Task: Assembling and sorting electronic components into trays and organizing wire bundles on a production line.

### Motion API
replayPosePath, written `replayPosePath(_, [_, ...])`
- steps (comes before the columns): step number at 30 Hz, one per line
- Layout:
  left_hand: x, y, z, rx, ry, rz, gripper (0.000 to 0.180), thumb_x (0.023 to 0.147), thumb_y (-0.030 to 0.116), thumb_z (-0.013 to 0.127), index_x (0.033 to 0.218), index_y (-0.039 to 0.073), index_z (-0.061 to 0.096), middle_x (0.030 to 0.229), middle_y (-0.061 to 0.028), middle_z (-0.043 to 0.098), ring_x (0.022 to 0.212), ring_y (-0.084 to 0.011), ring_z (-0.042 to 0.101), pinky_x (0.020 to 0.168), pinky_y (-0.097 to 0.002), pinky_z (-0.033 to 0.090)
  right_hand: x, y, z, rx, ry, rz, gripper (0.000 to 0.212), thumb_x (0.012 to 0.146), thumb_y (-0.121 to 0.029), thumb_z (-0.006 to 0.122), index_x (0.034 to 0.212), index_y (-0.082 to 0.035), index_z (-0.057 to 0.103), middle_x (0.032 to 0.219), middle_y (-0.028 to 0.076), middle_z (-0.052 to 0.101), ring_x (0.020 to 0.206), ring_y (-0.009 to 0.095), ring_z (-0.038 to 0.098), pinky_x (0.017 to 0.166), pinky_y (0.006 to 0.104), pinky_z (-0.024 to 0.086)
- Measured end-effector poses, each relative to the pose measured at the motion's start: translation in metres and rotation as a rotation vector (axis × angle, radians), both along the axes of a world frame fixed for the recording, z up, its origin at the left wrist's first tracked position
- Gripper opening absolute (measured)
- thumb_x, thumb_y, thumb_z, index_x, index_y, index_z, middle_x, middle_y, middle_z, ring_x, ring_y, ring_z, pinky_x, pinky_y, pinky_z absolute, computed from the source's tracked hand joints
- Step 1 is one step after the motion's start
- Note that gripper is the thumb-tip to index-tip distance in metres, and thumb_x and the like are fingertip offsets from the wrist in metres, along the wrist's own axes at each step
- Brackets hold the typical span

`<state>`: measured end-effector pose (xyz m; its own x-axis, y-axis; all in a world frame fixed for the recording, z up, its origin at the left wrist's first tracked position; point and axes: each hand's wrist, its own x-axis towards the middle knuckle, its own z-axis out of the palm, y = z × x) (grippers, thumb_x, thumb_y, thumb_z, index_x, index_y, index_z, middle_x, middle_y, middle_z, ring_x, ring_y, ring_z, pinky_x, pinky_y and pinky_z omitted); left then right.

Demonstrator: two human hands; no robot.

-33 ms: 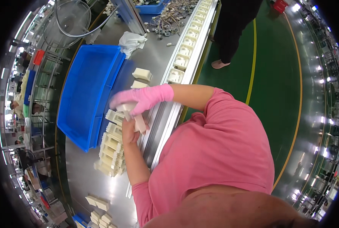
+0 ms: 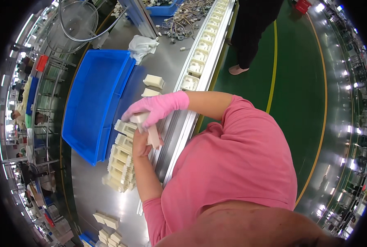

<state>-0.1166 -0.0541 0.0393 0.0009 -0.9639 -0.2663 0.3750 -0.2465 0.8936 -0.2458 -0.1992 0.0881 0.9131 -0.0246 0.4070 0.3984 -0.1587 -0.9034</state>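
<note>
My bare left hand point(image 2: 140, 144) is closed around a cream plastic housing point(image 2: 153, 138), whose long side sticks out past the fingers. Over it, my right hand point(image 2: 158, 108), in a pink glove, curls its thumb and fingers about a whitish part point(image 2: 139, 118) at the top of that housing. Whether these are two pieces or one, I cannot tell. Under and beside the hands stands a row of cream open-framed housings point(image 2: 121, 158) on the metal table. Two more cream blocks, one of them this block point(image 2: 153, 81), lie just beyond the gloved hand.
A large blue bin point(image 2: 88, 103) stands left of the hands. Along the table's right side runs a track of white square housings point(image 2: 189, 82). A white cloth point(image 2: 142, 47), a heap of wired parts point(image 2: 181, 20) and a metal post lie farther off. Someone in dark trousers point(image 2: 249, 33) stands beyond.
The gloved right hand's fingers have shifted slightly and are less blurred now. Both hands stay at the same housing, which has moved very slightly.
</note>
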Motion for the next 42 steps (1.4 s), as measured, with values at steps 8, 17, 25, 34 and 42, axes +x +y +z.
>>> replayPosePath(8, [0.081,-0.020,-0.023,-0.092,-1.113,0.275,0.035,0.078,0.018,0.058,0.109,0.004,0.048,0.108,-0.0138,0.051,0.103,-0.0260,0.048,0.088,-0.0333,0.036,-0.036,-0.020,0.000,-0.975,0.818,-0.308,0.039,0.064,-0.031,0.061,0.093,-0.006,0.057,0.084,0.014,0.056,0.082,0.026,0.055,0.070,0.0368,0.043])
replayPosePath(17, [0.148,-0.015,-0.076,0.496,-1.767,0.109,0.049,0.065,0.026,0.065,0.107,0.007,0.047,0.103,-0.0154,0.054,0.098,-0.0345,0.050,0.081,-0.0403,0.040,-0.035,-0.041,-0.025,-1.191,0.688,-0.511,0.036,0.063,-0.022,0.057,0.097,-0.008,0.056,0.093,0.011,0.054,0.087,0.027,0.053,0.071,0.0389,0.042])
replayPosePath(25, [0.152,-0.021,-0.055,0.057,-1.150,0.484,0.024,0.067,-0.001,0.055,0.090,0.005,0.053,0.096,-0.0119,0.053,0.076,-0.0236,0.055,0.069,-0.0329,0.045,0.055,-0.097,-0.053,-1.069,1.034,-0.602,0.050,0.062,-0.030,0.066,0.106,-0.009,0.052,0.101,0.009,0.058,0.095,0.024,0.057,0.072,0.0438,0.045])
replayPosePath(34, [0.041,-0.012,0.001,-0.058,-0.304,0.789,0.024,0.079,0.012,0.053,0.102,0.002,0.048,0.091,-0.0092,0.052,0.079,-0.0160,0.053,0.063,-0.0277,0.046,0.076,-0.119,-0.104,-1.082,1.162,-0.488,0.057,0.054,-0.024,0.074,0.105,-0.009,0.054,0.092,0.008,0.063,0.083,0.026,0.062,0.063,0.0418,0.048])
replayPosePath(42, [0.027,-0.008,-0.036,0.112,-0.002,0.750,0.022,0.086,0.022,0.044,0.096,0.004,0.048,0.077,-0.0062,0.052,0.069,-0.0189,0.054,0.058,-0.0327,0.045,0.071,-0.113,-0.084,-0.923,0.963,-0.704,0.043,0.057,-0.029,0.069,0.092,-0.006,0.058,0.088,0.011,0.062,0.089,0.026,0.059,0.066,0.0390,0.048])
